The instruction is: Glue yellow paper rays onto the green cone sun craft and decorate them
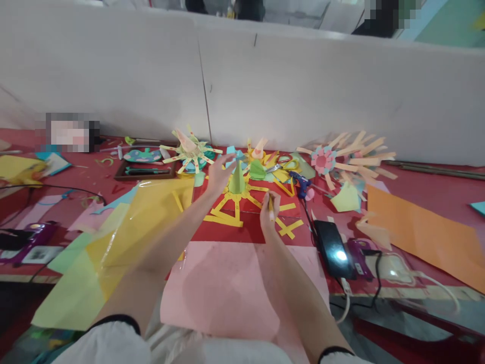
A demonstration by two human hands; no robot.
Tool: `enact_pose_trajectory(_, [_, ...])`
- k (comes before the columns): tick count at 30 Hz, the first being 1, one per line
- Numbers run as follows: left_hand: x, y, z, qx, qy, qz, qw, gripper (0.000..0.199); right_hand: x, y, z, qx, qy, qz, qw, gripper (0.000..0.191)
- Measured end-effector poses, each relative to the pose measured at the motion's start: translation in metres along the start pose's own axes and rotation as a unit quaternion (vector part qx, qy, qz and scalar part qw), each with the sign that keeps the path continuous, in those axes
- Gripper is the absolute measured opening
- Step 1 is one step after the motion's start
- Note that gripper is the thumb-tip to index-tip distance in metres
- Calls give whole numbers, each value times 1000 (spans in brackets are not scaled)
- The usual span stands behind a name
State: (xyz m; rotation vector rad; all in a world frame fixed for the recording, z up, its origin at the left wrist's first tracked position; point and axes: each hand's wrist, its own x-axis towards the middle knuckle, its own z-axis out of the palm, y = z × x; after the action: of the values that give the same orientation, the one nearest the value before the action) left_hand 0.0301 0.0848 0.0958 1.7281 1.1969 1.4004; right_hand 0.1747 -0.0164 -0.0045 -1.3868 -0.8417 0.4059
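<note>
A yellow paper craft (pixel 224 207) with strips spreading out like rays lies in front of me, and a green paper cone (pixel 237 181) stands at its centre. Just left of the cone is my left hand (pixel 220 176), its fingers stretched forward; whether they touch the paper I cannot tell. My right hand (pixel 267 215) is closed around a yellow pencil (pixel 271 205) beside the right-hand rays. Loose yellow paper strips (pixel 288 228) lie crossed to the right of that hand. Behind the cone rests a green paper piece (pixel 257 170).
A pink sheet (pixel 220 283) covers the near edge. Scissors (pixel 278 167), a blue glue gun (pixel 300 184) and a phone (pixel 333 247) with cables lie to the right. Finished-looking paper flowers (pixel 189 149) stand along the white partition (pixel 151 76). Yellow sheets (pixel 151 217) lie left, orange card (pixel 428 232) right.
</note>
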Motion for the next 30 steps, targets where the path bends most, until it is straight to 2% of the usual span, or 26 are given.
enact_pose_trajectory(2, [1, -5, 14, 32, -41, -22, 998, 11, -1, -2, 0, -6, 4, -10, 1000, 30])
enact_pose_trajectory(5, [4, 0, 19, 39, -46, -35, 998, 19, -1, -3, -1, -16, 18, -19, 1000, 31])
enact_pose_trajectory(8, [16, 21, -1, 16, -43, -14, 999, 24, 3, -7, -8, -22, 41, -29, 999, 32])
enact_pose_trajectory(11, [28, 45, -33, -42, -66, 59, 995, 28, 20, -20, -23, -19, 79, -48, 996, 32])
enact_pose_trajectory(13, [32, 55, -50, -78, -74, 60, 992, 35, 38, -34, -32, -8, 108, -62, 992, 32])
enact_pose_trajectory(14, [33, 56, -55, -93, -82, 54, 991, 39, 48, -42, -35, 0, 100, -68, 993, 32])
enact_pose_trajectory(16, [33, 51, -57, -130, -92, 39, 986, 44, 65, -62, -35, 14, 12, -74, 997, 32])
enact_pose_trajectory(19, [28, 36, -45, -204, -99, 16, 974, 46, 78, -95, -24, 10, -119, -96, 988, 28])
enact_pose_trajectory(20, [25, 31, -39, -218, -99, 4, 971, 45, 79, -105, -19, -14, -199, -110, 974, 26])
enact_pose_trajectory(24, [13, 19, -17, -215, -104, -26, 971, 38, 69, -127, 3, -19, -354, -109, 929, 26])
enact_pose_trajectory(26, [7, 17, -11, -218, -100, -28, 970, 35, 64, -125, 13, -4, -390, -97, 916, 27])
enact_pose_trajectory(30, [2, 17, -4, -196, -84, -35, 976, 34, 60, -104, 25, 32, -407, -86, 909, 30])
